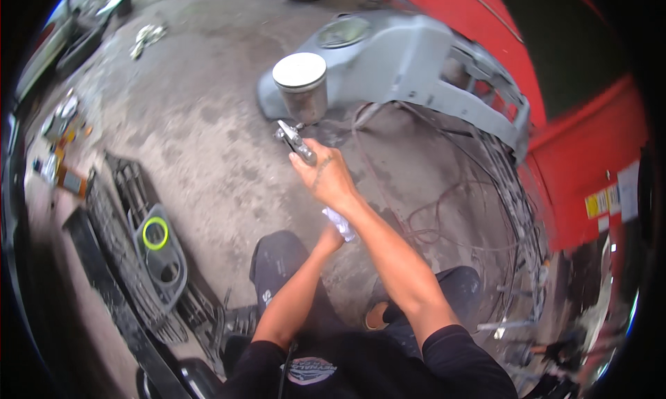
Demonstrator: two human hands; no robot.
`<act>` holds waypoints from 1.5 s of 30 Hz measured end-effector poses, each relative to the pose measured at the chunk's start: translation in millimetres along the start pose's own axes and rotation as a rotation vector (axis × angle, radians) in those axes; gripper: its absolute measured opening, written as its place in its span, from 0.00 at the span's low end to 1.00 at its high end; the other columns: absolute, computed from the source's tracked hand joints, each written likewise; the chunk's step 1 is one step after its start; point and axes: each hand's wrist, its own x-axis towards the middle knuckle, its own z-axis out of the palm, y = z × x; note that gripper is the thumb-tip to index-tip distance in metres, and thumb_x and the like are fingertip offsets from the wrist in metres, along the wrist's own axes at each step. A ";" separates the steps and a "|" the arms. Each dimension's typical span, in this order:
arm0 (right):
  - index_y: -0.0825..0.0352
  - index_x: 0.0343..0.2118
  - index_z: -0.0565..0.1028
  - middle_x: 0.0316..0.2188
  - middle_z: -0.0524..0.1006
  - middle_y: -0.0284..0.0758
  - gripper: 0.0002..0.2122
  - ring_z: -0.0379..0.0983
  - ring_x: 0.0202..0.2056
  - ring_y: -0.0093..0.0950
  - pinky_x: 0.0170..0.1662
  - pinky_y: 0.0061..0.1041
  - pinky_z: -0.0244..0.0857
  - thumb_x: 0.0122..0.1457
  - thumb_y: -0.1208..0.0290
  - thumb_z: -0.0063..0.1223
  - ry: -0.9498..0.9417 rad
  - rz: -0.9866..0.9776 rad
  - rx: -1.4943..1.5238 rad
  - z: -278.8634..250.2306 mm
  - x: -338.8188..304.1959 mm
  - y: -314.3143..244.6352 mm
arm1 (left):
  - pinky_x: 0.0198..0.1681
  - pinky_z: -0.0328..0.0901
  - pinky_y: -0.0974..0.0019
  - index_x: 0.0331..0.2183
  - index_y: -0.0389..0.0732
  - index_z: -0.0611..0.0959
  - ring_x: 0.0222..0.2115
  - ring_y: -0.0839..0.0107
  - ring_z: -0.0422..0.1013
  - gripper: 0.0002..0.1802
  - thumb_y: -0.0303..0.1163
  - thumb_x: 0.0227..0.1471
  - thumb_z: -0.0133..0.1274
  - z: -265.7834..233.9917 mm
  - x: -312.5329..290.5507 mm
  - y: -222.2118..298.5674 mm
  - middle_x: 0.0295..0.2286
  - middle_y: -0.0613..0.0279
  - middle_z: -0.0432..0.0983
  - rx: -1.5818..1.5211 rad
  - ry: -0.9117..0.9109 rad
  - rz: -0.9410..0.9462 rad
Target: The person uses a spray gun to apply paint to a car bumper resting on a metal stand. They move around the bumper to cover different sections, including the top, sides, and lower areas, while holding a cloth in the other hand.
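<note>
My right hand [329,175] is closed round the grip of a metal spray gun [297,141], held out ahead of me above the floor. On top of the gun sits a metal paint cup [306,105] with a white lid [300,70]. Below the right wrist, my left hand [331,239] is closed on a crumpled white cloth [338,223]; the right forearm partly hides the cloth. Beyond the cup lies a grey car bumper [409,66], partly covered by the cup in this view.
A red panel [583,170] stands at the right. Hoses [423,232] loop over the concrete floor [208,142] beside my right arm. Black grille parts [128,260], one with a bright yellow-green ring [166,234], lie at the left. Bottles and cans [66,173] stand beyond them.
</note>
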 end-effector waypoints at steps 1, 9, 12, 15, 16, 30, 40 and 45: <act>0.71 0.48 0.79 0.24 0.79 0.48 0.18 0.79 0.27 0.33 0.34 0.35 0.71 0.62 0.61 0.62 0.031 0.093 -0.003 -25.5 -9.5 5.8 | 0.34 0.74 0.61 0.48 0.32 0.82 0.34 0.64 0.80 0.17 0.29 0.60 0.50 8.7 0.2 36.2 0.38 0.49 0.84 -0.110 -0.110 -0.139; 0.74 0.36 0.78 0.20 0.78 0.40 0.13 0.73 0.23 0.30 0.31 0.34 0.66 0.64 0.65 0.59 0.664 0.101 0.021 -180.6 -12.3 51.3 | 0.33 0.74 0.64 0.47 0.31 0.85 0.30 0.68 0.80 0.18 0.26 0.58 0.48 -23.2 -1.8 61.7 0.31 0.56 0.85 -0.205 -0.210 -0.377; 0.74 0.36 0.78 0.22 0.78 0.48 0.13 0.76 0.24 0.43 0.33 0.39 0.67 0.64 0.65 0.58 0.784 0.187 -0.129 -211.0 -13.1 60.5 | 0.33 0.74 0.64 0.47 0.31 0.84 0.30 0.68 0.81 0.19 0.26 0.58 0.48 -30.0 -4.2 57.8 0.32 0.55 0.85 -0.194 -0.225 -0.432; 0.75 0.37 0.78 0.22 0.78 0.48 0.13 0.77 0.25 0.44 0.33 0.40 0.67 0.64 0.65 0.58 0.827 0.176 -0.139 -210.9 -13.7 62.7 | 0.33 0.74 0.65 0.47 0.31 0.85 0.30 0.68 0.80 0.18 0.26 0.58 0.48 -25.4 -3.9 55.0 0.33 0.56 0.85 -0.176 -0.220 -0.449; 0.75 0.37 0.78 0.22 0.79 0.48 0.14 0.77 0.25 0.44 0.33 0.39 0.67 0.64 0.65 0.58 0.838 0.157 -0.131 -206.5 -13.8 61.9 | 0.32 0.74 0.65 0.46 0.30 0.85 0.29 0.68 0.80 0.17 0.25 0.59 0.49 -22.0 -4.3 54.4 0.32 0.54 0.85 -0.171 -0.221 -0.435; 0.73 0.38 0.79 0.20 0.79 0.38 0.15 0.77 0.21 0.28 0.28 0.32 0.69 0.64 0.62 0.58 0.577 0.146 0.053 -244.0 29.8 33.4 | 0.26 0.70 0.68 0.47 0.31 0.85 0.25 0.71 0.78 0.17 0.26 0.60 0.47 -18.6 -2.6 45.0 0.31 0.56 0.85 -0.217 -0.231 -0.519; 0.74 0.38 0.79 0.26 0.79 0.35 0.18 0.73 0.17 0.22 0.17 0.24 0.66 0.65 0.58 0.57 0.652 0.174 0.009 -294.8 45.4 29.3 | 0.25 0.70 0.67 0.47 0.34 0.85 0.25 0.69 0.80 0.18 0.27 0.59 0.48 -23.1 -4.8 40.1 0.30 0.57 0.85 -0.134 -0.230 -0.511; 0.73 0.35 0.78 0.26 0.79 0.34 0.17 0.73 0.18 0.21 0.18 0.25 0.67 0.65 0.59 0.58 0.348 0.085 0.148 -286.2 78.9 4.3 | 0.24 0.70 0.67 0.47 0.33 0.85 0.25 0.69 0.80 0.19 0.26 0.58 0.46 -22.5 -3.9 31.6 0.31 0.56 0.85 -0.146 -0.240 -0.551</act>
